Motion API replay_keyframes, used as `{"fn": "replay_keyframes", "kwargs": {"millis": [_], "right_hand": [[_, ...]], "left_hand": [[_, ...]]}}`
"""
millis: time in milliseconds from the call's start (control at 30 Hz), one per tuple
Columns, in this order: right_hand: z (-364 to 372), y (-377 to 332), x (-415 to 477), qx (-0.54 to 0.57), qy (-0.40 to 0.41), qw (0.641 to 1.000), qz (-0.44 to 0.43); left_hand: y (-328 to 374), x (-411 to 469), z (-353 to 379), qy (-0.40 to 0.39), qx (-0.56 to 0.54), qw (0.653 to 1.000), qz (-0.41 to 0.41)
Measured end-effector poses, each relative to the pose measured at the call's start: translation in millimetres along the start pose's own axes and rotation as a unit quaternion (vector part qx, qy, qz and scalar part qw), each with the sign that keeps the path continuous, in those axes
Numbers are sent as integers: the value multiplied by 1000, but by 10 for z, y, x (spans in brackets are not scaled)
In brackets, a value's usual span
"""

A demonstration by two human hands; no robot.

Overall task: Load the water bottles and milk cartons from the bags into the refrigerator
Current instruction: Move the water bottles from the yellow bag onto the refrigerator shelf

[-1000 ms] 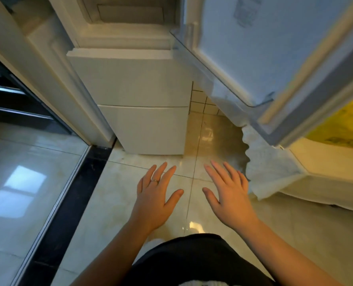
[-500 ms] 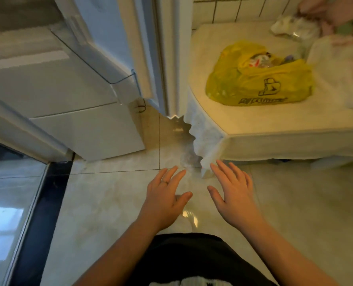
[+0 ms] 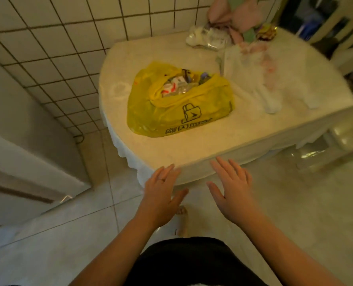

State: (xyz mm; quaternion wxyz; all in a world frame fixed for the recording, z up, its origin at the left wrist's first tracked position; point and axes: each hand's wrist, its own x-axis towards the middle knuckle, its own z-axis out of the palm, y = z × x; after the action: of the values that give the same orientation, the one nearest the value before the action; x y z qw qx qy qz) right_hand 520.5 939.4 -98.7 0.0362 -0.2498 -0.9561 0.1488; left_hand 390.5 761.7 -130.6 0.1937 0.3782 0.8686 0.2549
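Left hand (image 3: 161,195): fingers straight and spread, holding nothing, at the near edge of the worktop (image 3: 254,139).
Right hand (image 3: 231,190): likewise flat and empty.
Yellow bag (image 3: 171,114): slumped on the worktop, well beyond both hands.
Bag axis: long side runs left to right; mouth gapes upward, toward the tiled wall.
Risk: the plastic is limp; if lifted by one handle, the cartons (image 3: 172,85) would probably spill.
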Motion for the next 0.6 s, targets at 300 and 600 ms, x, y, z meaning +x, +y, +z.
{"fn": "replay_keyframes", "kwargs": {"millis": [300,600], "right_hand": [[-216,579,1089,27,4,1000,14],[-376,1050,2077,63,12,998,-17]], "left_hand": [[322,1349,-176,29,-21,999,4],[460,2043,-282,109,1,994,11]]}}
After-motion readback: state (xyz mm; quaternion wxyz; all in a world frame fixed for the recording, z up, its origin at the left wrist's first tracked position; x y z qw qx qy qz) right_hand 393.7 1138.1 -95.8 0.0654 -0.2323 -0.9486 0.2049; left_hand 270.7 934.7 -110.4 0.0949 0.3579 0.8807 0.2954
